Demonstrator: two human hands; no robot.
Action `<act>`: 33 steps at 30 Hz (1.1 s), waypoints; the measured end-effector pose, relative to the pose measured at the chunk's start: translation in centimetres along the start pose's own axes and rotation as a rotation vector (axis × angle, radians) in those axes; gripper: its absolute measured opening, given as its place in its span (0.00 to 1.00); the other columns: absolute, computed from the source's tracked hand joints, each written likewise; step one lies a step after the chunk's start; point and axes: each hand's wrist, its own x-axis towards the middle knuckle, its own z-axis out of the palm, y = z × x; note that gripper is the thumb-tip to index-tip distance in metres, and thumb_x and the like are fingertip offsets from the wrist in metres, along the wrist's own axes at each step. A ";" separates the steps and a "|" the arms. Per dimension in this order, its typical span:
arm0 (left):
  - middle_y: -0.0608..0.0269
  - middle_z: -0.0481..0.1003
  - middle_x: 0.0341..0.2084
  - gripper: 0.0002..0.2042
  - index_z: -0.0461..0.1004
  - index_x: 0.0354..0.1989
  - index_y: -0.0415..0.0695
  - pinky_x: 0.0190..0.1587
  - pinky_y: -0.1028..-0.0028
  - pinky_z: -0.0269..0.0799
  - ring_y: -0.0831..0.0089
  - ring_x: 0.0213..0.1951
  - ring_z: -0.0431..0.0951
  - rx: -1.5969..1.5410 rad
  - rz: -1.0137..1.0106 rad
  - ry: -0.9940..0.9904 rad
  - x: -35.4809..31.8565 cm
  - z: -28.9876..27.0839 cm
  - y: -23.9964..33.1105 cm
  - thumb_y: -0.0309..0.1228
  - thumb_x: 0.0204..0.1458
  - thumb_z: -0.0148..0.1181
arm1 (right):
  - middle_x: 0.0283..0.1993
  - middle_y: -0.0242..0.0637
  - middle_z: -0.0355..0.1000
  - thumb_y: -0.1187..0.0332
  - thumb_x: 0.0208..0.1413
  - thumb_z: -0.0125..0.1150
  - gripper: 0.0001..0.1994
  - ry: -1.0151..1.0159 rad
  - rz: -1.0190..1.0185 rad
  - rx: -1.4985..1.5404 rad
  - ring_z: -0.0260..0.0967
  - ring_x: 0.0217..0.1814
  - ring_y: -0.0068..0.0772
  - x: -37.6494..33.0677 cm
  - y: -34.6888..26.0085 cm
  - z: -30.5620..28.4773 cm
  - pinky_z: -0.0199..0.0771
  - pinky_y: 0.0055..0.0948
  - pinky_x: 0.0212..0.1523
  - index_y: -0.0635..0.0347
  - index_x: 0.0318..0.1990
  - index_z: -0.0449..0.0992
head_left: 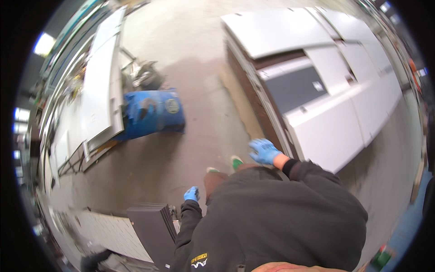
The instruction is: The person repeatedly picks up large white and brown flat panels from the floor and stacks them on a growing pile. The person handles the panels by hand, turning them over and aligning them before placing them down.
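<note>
My right hand [264, 151], in a blue glove, hangs beside the near left corner of a large stack of white panels [328, 124]. Its fingers are loosely stretched and it holds nothing. A dark grey panel [297, 89] lies among the white ones on that stack. Lower down to the left, my left hand [192, 194], also gloved in blue, has its fingers curled in, and nothing shows in it. Closest to it is a group of upright dark grey boards [152, 233]. The picture is somewhat smeared by motion.
A blue plastic bag or sack [154, 113] bulges beside a long rack with white panels [99, 90] on the left. A pale board [113, 233] lies at the lower left. Grey concrete floor [201, 99] runs between the rack and the panel stack.
</note>
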 end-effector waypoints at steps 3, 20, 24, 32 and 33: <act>0.70 0.74 0.23 0.09 0.80 0.32 0.47 0.25 0.72 0.68 0.76 0.22 0.71 -0.011 -0.012 -0.031 4.2 -1.9 4.2 0.38 0.55 0.63 | 0.59 0.50 0.74 0.52 0.59 0.56 0.25 -0.270 0.077 -0.039 0.70 0.62 0.54 5.8 -1.4 -0.1 0.66 0.47 0.65 0.57 0.58 0.75; 0.59 0.84 0.40 0.14 0.83 0.47 0.37 0.50 0.69 0.76 0.71 0.43 0.81 0.312 0.466 -0.212 24.6 5.2 47.1 0.36 0.59 0.65 | 0.51 0.57 0.78 0.44 0.61 0.53 0.28 -0.499 0.617 0.210 0.76 0.56 0.59 30.8 1.3 3.8 0.73 0.44 0.55 0.63 0.50 0.82; 0.65 0.82 0.39 0.13 0.82 0.46 0.35 0.45 0.74 0.75 0.76 0.39 0.79 0.253 0.356 -0.433 29.1 11.4 56.9 0.34 0.61 0.65 | 0.55 0.56 0.77 0.39 0.61 0.52 0.33 -0.244 0.816 0.357 0.73 0.59 0.61 38.4 4.9 -0.4 0.71 0.48 0.58 0.63 0.53 0.81; 0.70 0.80 0.33 0.13 0.82 0.47 0.43 0.32 0.75 0.71 0.79 0.29 0.75 0.532 0.171 -0.588 34.3 21.0 75.5 0.37 0.60 0.66 | 0.58 0.52 0.76 0.47 0.60 0.53 0.27 0.095 0.938 0.483 0.72 0.61 0.57 53.8 8.0 -14.2 0.70 0.47 0.61 0.57 0.57 0.78; 0.70 0.80 0.32 0.13 0.82 0.46 0.42 0.31 0.74 0.71 0.79 0.29 0.75 0.509 0.195 -0.611 34.9 21.8 77.5 0.38 0.60 0.66 | 0.58 0.52 0.76 0.47 0.60 0.53 0.27 0.176 0.966 0.492 0.72 0.61 0.57 54.7 8.3 -14.8 0.70 0.47 0.61 0.56 0.57 0.77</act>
